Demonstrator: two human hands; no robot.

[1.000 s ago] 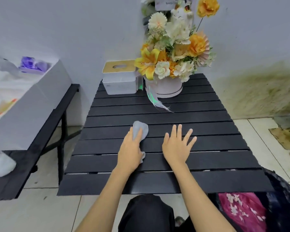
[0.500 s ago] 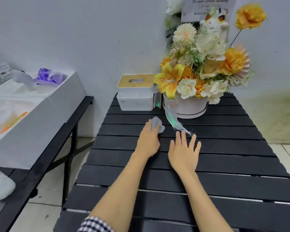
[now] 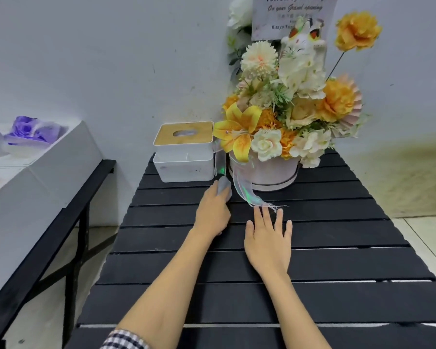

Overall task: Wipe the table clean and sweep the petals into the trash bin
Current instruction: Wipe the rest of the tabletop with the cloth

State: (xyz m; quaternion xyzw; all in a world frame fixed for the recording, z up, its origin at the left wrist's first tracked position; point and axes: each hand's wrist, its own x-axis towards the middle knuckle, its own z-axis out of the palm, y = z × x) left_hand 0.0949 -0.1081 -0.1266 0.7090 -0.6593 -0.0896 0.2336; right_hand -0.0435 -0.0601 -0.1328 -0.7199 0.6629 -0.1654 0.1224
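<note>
— Black slats fill the lower frame: what is on the bench [image 3: 337,268]?

— At mid-frame the left hand [image 3: 213,215] has its fingers curled over a small grey cloth [image 3: 224,185] and presses it to the slats; only the cloth's far end shows past the fingertips.

— And the other one?

— Right hand [image 3: 268,239] lies flat just right of it, fingers straight and slightly spread, holding nothing. Its fingertips reach the frayed end of an iridescent ribbon [image 3: 247,191].

— Where does that ribbon come from?

— It trails down from a pale round flower box [image 3: 264,172] at the bench's far end, centre-right, packed with orange, yellow and cream flowers, a white cat figurine [image 3: 301,56] and a printed card [image 3: 295,13] on top.

— Anything beside it?

— A white tissue box [image 3: 184,157] with a wooden lid, just left of the flower box; the cloth sits right in front of the gap between them. At far left, a second black bench [image 3: 61,222] carries a white box [image 3: 48,172].

— Petals, a trash bin?

— I cannot make out either.
</note>
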